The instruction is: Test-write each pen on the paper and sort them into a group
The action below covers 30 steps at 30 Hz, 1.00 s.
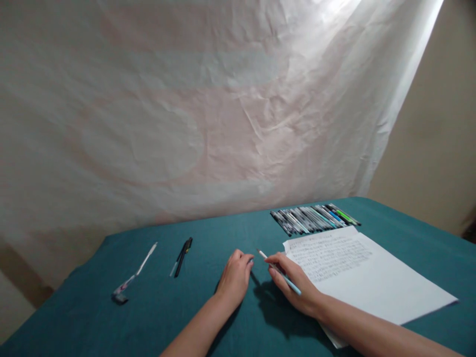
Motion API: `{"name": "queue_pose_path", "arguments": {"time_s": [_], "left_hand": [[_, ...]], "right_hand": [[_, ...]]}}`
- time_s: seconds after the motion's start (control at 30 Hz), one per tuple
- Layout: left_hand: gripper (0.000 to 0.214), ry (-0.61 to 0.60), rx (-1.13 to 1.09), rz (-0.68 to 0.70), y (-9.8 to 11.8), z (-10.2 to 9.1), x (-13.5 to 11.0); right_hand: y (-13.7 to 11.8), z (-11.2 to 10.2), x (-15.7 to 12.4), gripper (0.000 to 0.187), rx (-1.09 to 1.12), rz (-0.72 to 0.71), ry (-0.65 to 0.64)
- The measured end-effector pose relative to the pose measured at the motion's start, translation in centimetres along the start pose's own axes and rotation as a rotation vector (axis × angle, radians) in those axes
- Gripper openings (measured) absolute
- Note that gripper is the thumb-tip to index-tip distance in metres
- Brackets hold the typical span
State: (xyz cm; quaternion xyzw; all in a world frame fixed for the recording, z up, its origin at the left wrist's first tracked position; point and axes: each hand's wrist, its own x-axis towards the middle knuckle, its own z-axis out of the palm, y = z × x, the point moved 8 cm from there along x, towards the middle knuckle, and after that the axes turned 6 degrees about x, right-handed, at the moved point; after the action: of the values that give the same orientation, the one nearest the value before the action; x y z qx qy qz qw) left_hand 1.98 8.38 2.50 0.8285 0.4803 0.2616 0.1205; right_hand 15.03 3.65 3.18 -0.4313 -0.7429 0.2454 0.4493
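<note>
My right hand (293, 285) grips a pen (293, 286) with a light blue barrel and a white front part. Its tip points up and left, toward my other hand, and is off the paper. My left hand (235, 277) is closed in a pinch just left of that tip, over the cloth. A small grey piece that looks like a pen cap (250, 259) shows at its fingertips, mostly hidden. Sheets of white paper (386, 287), with rows of handwriting on the upper part, lie partly beneath my right hand and forearm.
A row of several pens and markers (314, 219) lies behind the paper. Left of my hands, a couple of dark pens (183, 258) lie close together. Farther left is a thin whitish strip (139, 270) with a dark end. A green cloth (148, 327) covers the table; a pale sheet (208, 124) hangs behind.
</note>
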Motion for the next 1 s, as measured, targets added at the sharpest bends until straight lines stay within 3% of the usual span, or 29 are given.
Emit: {"name": "queue_pose_path", "arguments": {"time_s": [0.17, 0.33, 0.47, 0.7, 1.0], "left_hand": [[0.023, 0.103, -0.420, -0.102, -0.9, -0.8, 0.7], [0.027, 0.126, -0.980, -0.390, -3.4, 1.1, 0.6], [0.021, 0.160, -1.354, -0.532, -4.3, 2.4, 0.3], [0.007, 0.132, -1.514, -0.573, -3.9, 3.0, 0.1], [0.012, 0.080, -1.508, -0.586, -2.8, 3.2, -0.2]], "right_hand": [[-0.4, -0.1, -0.1, 0.017, -0.018, -0.035, -0.002], [-1.1, 0.2, -0.2, 0.019, -0.061, -0.116, -0.052], [-1.8, 0.7, -0.6, 0.021, -0.091, -0.198, -0.116], [-2.4, 1.4, -0.8, 0.025, -0.122, -0.277, -0.178], [-1.9, 1.3, -0.6, 0.024, -0.130, -0.244, -0.156]]}}
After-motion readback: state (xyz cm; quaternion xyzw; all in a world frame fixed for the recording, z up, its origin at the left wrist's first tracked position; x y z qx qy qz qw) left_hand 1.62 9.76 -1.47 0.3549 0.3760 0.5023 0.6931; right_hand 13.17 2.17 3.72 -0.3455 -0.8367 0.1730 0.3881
